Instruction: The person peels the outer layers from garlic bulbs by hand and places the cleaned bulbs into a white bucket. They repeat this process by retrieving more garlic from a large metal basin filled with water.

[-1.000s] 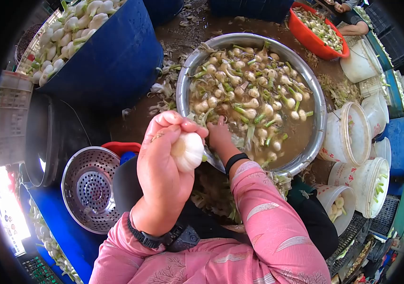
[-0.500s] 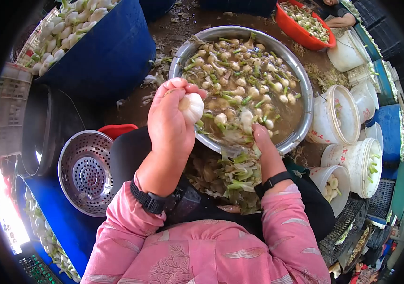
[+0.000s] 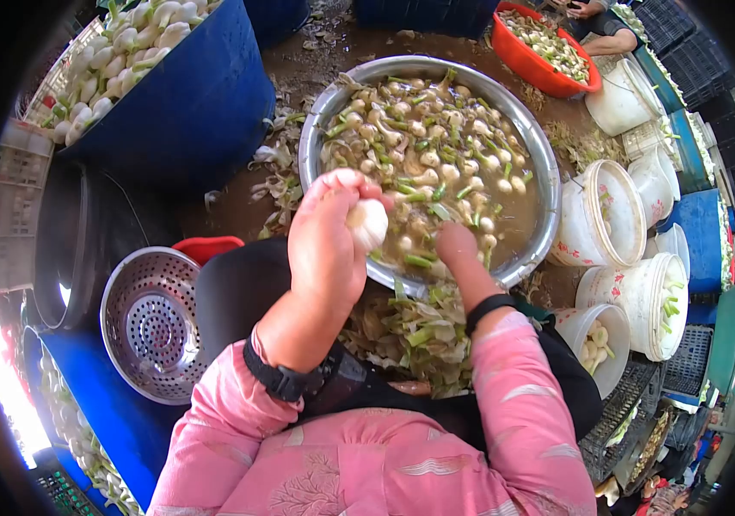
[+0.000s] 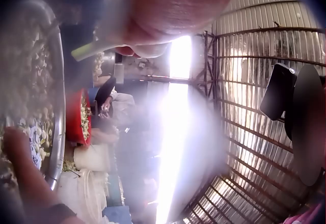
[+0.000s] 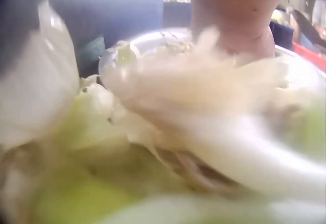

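Note:
My left hand (image 3: 324, 249) holds a white, peeled garlic bulb (image 3: 368, 225) over the near left rim of a large metal basin (image 3: 550, 193). Its pale green stem (image 4: 84, 50) sticks out in the left wrist view. In the basin, many garlic bulbs (image 3: 429, 159) with cut green stems float in brown water. Reaching over the near rim, my right hand (image 3: 456, 245) is down among the bulbs, its fingertips hidden; I cannot tell whether it grips one. A heap of garlic peels (image 3: 432, 331) lies below the rim, and blurred peels (image 5: 204, 101) fill the right wrist view.
A perforated metal colander (image 3: 161, 331) stands at my left, before a blue tub (image 3: 178, 103) heaped with white bulbs. White buckets (image 3: 595, 215) line the right side. Farther back is a red basin (image 3: 539, 64) of garlic, with another person's arm (image 3: 610, 43) beside it.
My right hand moved from beside the left hand to the right over the peel heap, then forward into the basin. The left hand keeps the garlic bulb and is slightly farther right.

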Tool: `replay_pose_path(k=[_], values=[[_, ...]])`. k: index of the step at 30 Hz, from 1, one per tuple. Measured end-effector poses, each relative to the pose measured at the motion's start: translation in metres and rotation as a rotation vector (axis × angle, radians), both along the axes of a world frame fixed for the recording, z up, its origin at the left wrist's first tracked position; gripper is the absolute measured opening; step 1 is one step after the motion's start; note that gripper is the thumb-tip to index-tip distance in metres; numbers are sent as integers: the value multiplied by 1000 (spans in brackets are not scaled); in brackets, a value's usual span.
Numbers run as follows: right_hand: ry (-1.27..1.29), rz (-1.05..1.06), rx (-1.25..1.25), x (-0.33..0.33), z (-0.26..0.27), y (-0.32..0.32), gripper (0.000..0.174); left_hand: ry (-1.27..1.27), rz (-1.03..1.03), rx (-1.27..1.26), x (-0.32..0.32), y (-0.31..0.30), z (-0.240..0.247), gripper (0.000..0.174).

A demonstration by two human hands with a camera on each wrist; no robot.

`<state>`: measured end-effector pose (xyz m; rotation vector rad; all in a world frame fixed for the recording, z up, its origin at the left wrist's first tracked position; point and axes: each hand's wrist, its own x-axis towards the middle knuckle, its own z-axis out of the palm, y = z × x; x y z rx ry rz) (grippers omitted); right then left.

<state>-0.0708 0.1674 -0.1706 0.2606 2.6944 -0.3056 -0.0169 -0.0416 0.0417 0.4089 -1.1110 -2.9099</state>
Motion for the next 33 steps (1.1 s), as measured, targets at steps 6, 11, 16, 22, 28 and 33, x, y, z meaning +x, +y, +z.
replay_pose_path(k=[6, 11, 16, 22, 28, 33], values=[[-44, -77, 88, -11, -71, -45, 30, -28, -10, -37, 0, 3, 2, 10], [-211, 159, -89, -29, -45, -42, 32, -57, -8, -18, -2, 8, 1, 11], [-355, 58, 157, -33, -32, -24, 31, -54, -30, -23, -3, 14, -7, 11], [721, -66, -328, 9, 47, -27, 29, -271, -170, -27, -9, 30, -36, 18], [1011, 216, -332, 64, 141, -24, 31, -218, -782, 249, -8, 43, -51, 42], [895, 13, -471, 96, 170, -11, 27, 90, -666, 4, 1, 45, -44, 33]])
